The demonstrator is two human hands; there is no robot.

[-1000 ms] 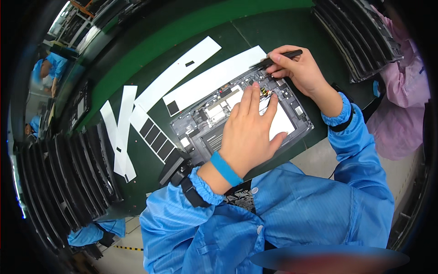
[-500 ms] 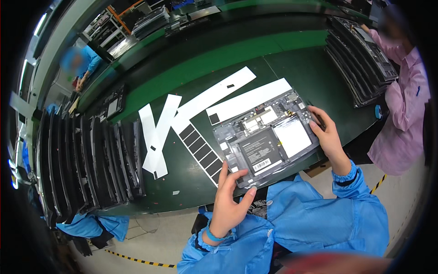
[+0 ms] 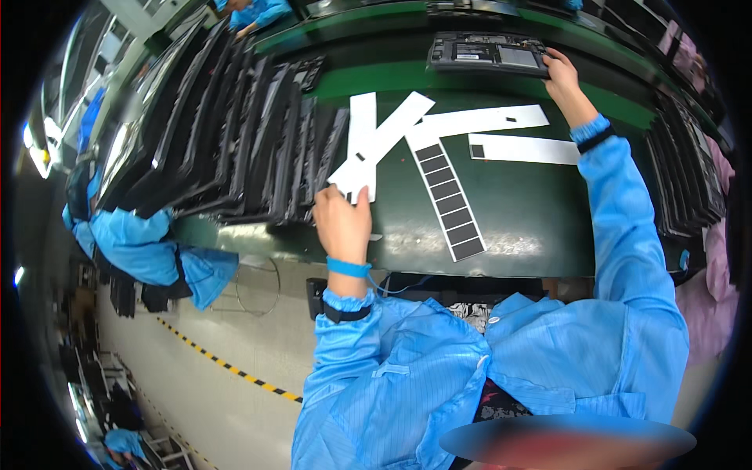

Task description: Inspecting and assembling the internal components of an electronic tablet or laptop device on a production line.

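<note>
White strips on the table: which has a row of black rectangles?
The strip slanting toward the near edge of the table, right of the crossed pair; the others are mostly bare.

Strips (image 3: 478,122) lie on table (image 3: 533,211) between panel row (image 3: 243,141) at left and panel stack (image 3: 681,172) at right, device (image 3: 489,55) behind them, resting on table or not unclear.

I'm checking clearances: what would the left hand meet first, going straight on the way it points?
Probably the rightmost laptop base in the row at left, just ahead of the left hand; depth is unclear.
</note>
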